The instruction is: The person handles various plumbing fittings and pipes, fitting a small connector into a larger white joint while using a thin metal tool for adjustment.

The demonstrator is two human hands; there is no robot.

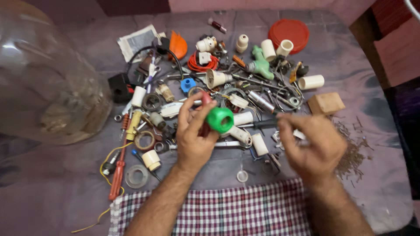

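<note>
On the desk: a cloth-covered desk (385,175) strewn with small hardware lies under my view, with a checked cloth (236,209) at the near edge.
Left hand: my left hand (194,131) is raised just above the clutter, fingers curled and pinching a green round fitting (220,119) together with a dark red piece (205,114) behind it.
Right hand: my right hand (313,146) is blurred; its fingers are closed around the end of a dark slender tool (262,124). I cannot tell how tightly.
Tool axis: the tool's long axis runs roughly left to right, its free end aimed toward the green fitting.
Key relation: the green fitting lies to the left of my right hand, near it but apart; the tool tip looks just beside the fitting, and I cannot tell if they touch. The left hand is the nearer one, since it carries the fitting.
Around them: white pipe pieces (243,118) lie just beyond the fitting, a wooden block (326,103) sits beyond the right hand, and an orange-handled screwdriver (118,175) lies well to the left.
Far left: a clear plastic jar (48,83) lies on its side.
</note>
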